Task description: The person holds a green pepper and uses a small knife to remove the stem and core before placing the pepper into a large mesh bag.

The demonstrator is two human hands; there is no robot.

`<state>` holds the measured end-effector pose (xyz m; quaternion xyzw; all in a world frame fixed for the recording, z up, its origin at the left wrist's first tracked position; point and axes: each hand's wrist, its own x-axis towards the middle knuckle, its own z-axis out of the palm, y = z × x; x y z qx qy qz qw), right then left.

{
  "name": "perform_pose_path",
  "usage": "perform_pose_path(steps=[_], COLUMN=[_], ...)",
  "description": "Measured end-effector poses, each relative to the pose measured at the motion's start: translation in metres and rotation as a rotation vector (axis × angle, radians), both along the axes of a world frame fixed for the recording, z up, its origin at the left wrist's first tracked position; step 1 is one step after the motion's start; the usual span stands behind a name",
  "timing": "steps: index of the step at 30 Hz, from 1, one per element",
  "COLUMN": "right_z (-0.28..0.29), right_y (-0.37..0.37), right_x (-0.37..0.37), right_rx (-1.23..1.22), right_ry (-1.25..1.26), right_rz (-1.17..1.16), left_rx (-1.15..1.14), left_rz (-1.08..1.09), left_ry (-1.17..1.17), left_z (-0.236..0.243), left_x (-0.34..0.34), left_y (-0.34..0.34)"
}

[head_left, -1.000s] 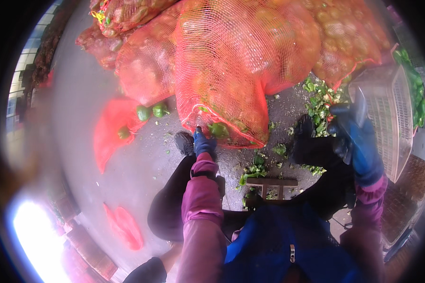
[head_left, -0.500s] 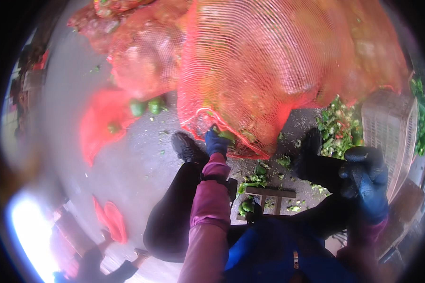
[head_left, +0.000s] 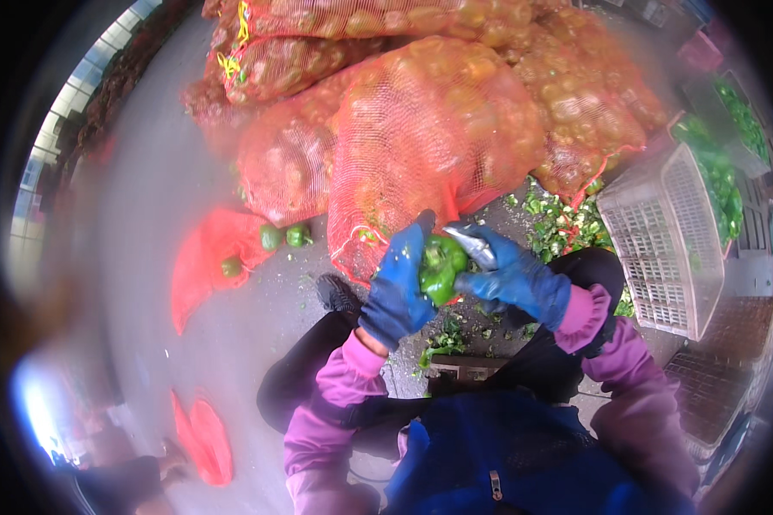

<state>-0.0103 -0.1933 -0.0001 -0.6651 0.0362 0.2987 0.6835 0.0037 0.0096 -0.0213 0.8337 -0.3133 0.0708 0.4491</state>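
Observation:
A green bell pepper point(head_left: 441, 270) is gripped in my gloved left hand point(head_left: 395, 287), in front of my body. My right hand point(head_left: 520, 276), in a blue glove too, is closed around a short, silvery metal-bladed tool point(head_left: 474, 245). The blade lies close to the pepper's upper right side, and the right thumb is at its lower right. The tool's handle is hidden in the glove. Just beyond both hands stands a large red mesh sack point(head_left: 429, 137) full of peppers, its gathered mouth facing me.
More filled mesh sacks point(head_left: 575, 112) are piled behind. Loose peppers point(head_left: 270, 237) lie at left by a flat red mesh bag point(head_left: 199, 262). Green trimmings point(head_left: 567, 219) litter the floor. At right stands a pale plastic crate point(head_left: 653, 245), with bagged green peppers point(head_left: 717, 176) beyond.
My left hand has come back from the sack's mouth with a pepper. My right hand has moved in from the right to meet it, and the metal blade now shows.

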Motion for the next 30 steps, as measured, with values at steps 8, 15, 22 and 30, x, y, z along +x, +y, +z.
perform_pose_path(steps=[8, 15, 22, 30], right_z=[0.015, 0.080, 0.128, 0.113], right_y=[0.000, -0.027, -0.034, -0.023], right_x=[-0.041, -0.043, -0.047, -0.035], right_rx=[0.231, -0.643, -1.180, -1.179], right_ry=[-0.506, -0.609, -0.732, -1.024], right_rz=[0.048, 0.372, 0.585, 0.681], left_rx=[-0.426, -0.521, -0.334, -0.368], left_rz=[-0.216, -0.279, -0.212, -0.140], left_ry=[0.330, 0.358, 0.212, 0.192], left_z=[0.037, 0.031, 0.028, 0.024], left_x=[-0.030, -0.032, -0.023, -0.025], left_y=[-0.005, -0.013, -0.006, -0.007])
